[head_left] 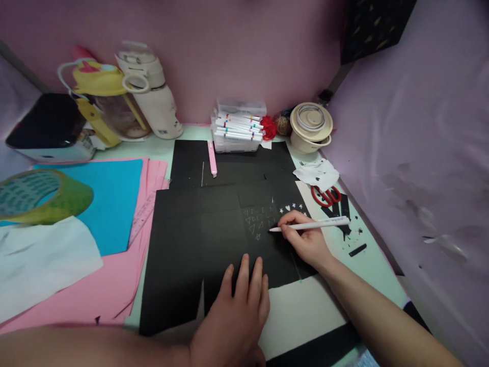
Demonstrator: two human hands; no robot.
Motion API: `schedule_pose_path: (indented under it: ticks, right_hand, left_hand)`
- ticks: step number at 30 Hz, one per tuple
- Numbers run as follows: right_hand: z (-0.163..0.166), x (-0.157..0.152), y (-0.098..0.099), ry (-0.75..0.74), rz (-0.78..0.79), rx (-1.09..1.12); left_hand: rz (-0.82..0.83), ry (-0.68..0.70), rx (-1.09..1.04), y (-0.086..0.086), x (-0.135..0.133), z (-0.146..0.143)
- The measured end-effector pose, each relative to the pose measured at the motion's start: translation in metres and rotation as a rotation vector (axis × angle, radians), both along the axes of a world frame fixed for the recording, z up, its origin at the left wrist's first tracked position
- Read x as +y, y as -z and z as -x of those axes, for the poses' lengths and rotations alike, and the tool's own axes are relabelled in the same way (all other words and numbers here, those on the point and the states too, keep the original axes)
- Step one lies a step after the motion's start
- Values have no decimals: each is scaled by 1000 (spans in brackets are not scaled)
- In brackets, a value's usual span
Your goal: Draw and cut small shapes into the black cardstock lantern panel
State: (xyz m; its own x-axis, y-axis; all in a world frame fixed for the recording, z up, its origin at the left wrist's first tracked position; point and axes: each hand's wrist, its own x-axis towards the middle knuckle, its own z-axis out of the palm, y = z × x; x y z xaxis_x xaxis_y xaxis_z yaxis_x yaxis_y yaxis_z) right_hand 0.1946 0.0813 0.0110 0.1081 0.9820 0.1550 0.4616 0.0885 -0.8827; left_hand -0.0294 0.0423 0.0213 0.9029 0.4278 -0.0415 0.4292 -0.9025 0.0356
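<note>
Just right of the frame's centre, we see the right hand [305, 239] with its fingers curled tight around a white pen [311, 225], the tip resting on the black paper [214, 239] beside small white triangles [257, 221] (stars and a heart sit just above). The left hand [237, 311], at the bottom centre, lies flat with fingers spread, pressing the paper and gripping nothing. Red scissors [325, 195] lie to the right.

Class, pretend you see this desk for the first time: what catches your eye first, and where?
The right hand holds a white pen, tip on the black paper at the centre, beside small white triangles. The left hand lies flat on that paper's near part. A blue sheet lies left, a box of markers at the back.
</note>
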Motion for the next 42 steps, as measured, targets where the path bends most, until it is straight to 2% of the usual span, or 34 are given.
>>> schedule_pose_path:
  ticks: [4, 8, 15, 19, 25, 31, 37, 42]
  right_hand:
    - [0, 0, 1, -4, -6, -14]
    - [-2, -1, 7, 6, 41, 61]
    - [1, 0, 10, 16, 24, 135]
    - [1, 0, 12, 2, 20, 141]
    - [-2, -2, 10, -14, 19, 138]
    - [-3, -9, 1, 199, -158, 248]
    - [-7, -11, -3, 100, -51, 183]
    - [-5, -12, -6, 93, -109, 157]
  left_hand:
    - [48, -74, 10, -6, -4, -7]
    - [34, -134, -8, -11, -18, -28]
    - [34, -230, -86, 4, -31, -63]
    - [35, -252, -123, 9, -30, -64]
    - [49, -235, -137, 8, -26, -60]
    - [113, -212, -125, 6, -23, -58]
    - [96, -218, -147, 11, -26, -58]
    - [35, -227, -183, 23, -29, -59]
